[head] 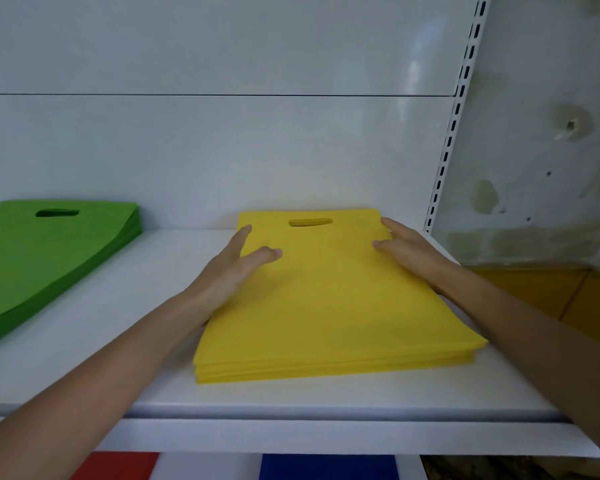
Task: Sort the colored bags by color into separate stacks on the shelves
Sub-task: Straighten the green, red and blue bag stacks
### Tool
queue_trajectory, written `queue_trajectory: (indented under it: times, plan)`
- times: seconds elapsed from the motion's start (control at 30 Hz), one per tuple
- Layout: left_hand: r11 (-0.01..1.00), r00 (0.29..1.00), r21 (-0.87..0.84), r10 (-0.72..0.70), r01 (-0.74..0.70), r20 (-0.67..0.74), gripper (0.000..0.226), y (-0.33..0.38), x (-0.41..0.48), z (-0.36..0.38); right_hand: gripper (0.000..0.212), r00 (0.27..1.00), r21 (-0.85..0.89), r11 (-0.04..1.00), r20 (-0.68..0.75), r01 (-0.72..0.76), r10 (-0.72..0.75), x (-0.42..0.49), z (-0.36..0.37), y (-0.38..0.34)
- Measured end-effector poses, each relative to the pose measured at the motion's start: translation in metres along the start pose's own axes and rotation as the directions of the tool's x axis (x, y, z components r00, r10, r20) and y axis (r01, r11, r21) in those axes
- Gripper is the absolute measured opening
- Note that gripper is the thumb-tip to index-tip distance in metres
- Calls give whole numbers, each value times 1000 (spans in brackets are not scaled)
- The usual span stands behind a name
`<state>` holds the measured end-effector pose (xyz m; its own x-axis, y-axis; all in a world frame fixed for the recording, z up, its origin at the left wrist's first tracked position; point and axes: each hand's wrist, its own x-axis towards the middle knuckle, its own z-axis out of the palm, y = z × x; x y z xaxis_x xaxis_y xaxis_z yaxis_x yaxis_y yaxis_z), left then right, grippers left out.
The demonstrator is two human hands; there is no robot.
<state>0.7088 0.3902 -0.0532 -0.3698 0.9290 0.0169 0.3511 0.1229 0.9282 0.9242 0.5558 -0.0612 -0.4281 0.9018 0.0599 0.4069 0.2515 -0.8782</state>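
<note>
A stack of yellow bags [329,306] with a cut-out handle lies flat on the white shelf [146,306], right of centre. My left hand [232,268] rests flat against the stack's left edge, fingers spread, thumb on the top bag. On the stack's right edge my right hand [409,254] lies with fingers extended over the top bag. Neither hand grips a bag. A stack of green bags [45,251] sits at the shelf's far left, apart from both hands.
Below the shelf's front lip, a red bag stack [118,465] and a blue bag stack [329,467] show on a lower level. A slotted white upright [454,126] and a stained wall [541,133] bound the right side. The white back panel stands close behind the stacks.
</note>
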Motion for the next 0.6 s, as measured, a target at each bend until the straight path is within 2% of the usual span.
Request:
queue_trajectory:
  times: [0.2, 0.3, 0.33, 0.4, 0.43, 0.47, 0.5, 0.53, 0.6]
  plan:
    - [1000, 1000, 23, -10, 9, 26, 95, -1, -7, -3, 52, 1000, -89, 996, -19, -6, 5, -7, 0, -6]
    - [1000, 999, 1, -30, 30, 16, 103, 3, -14, -19, 46, 1000, 2, 1000, -17, -13, 13, -14, -11, -6]
    - [998, 999, -47, -47, 47, 10, 93, 2, -17, -24, 49, 999, 56, 998, -26, -35, 37, -14, -16, -4]
    - [988, 999, -152, -42, 41, -7, 43, 4, -17, -19, 52, 996, 146, 986, -26, -83, 87, -18, -19, -2]
    - [982, 999, -184, -43, 38, -21, 30, 4, -21, -12, 51, 995, 148, 985, -17, -93, 96, -21, -16, -3]
    - [988, 998, -146, -46, 41, -36, 44, 2, -20, -6, 50, 995, 109, 989, -25, -98, 101, -24, -12, -2]
    - [994, 999, -102, -34, 30, -37, 76, -3, -15, -1, 47, 994, 27, 995, -53, -93, 95, -26, -8, -1]
    - [998, 999, -56, -37, 36, -17, 98, -3, -16, 1, 45, 995, -47, 996, -79, -69, 65, -27, -4, -2]
    - [995, 996, -57, -81, 79, -34, 122, -12, -9, -4, 41, 995, -119, 992, -96, -44, 32, -32, 0, -2]
